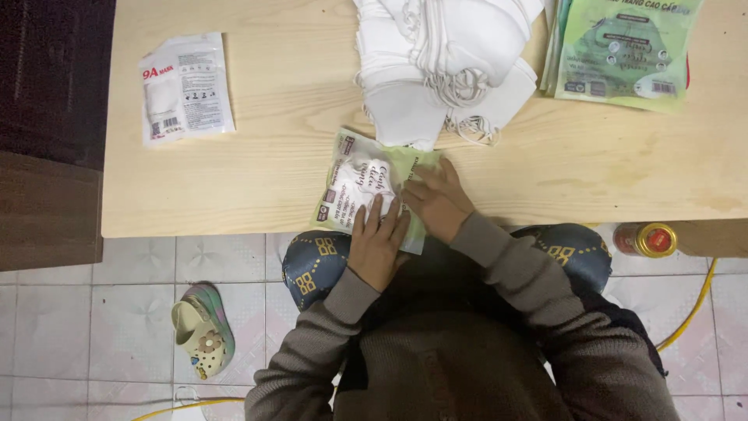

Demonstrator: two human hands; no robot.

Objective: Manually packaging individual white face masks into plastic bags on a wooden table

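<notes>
Head view: left hand [377, 243] flat, fingers [379, 212] slightly spread, pressing on green mask packet [353, 181] at the wooden table [273, 156] edge. Right hand [438, 201] fingers together, pressed flat on the packet's right side. White mask pile [436, 54] just beyond the fingertips; sealed white packet [185, 86] far left.

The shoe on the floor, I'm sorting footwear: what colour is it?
Cream shoe with a flower decoration, pink-green sole; head view.

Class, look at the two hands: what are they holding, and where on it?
Both hands, left hand and right hand, press flat on a green-edged packet, at its near end.
</notes>
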